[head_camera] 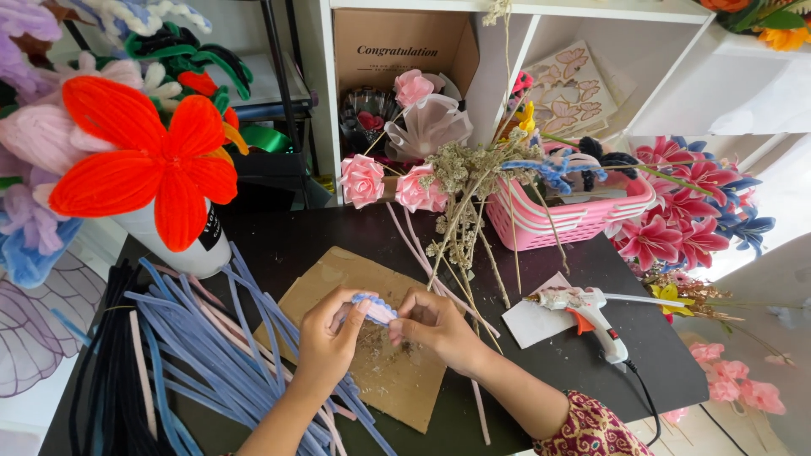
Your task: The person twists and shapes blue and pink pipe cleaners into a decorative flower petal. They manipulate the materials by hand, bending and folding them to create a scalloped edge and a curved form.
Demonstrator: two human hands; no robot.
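— Over the cardboard sheet (397, 371) near the bench's (642, 338) front edge, what do your hands hold?

— Your left hand (325, 338) and right hand (435, 325) both pinch the blue-and-white chenille piece (374, 308), fingers (359, 306) clenched on its ends.

— What lies nearby?

— Blue chenille stems (211, 346) lie toward the left edge; the glue gun (587, 312) rests toward the right edge; the pink basket (583, 211) stands at the back.

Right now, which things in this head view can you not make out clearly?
Head view only:
- Small blue and pink twisted piece: both hands, left hand and right hand, cover its ends.
- Glue gun cord: cut off by the table edge.
- Contents of the pink basket: hidden by dried stems.
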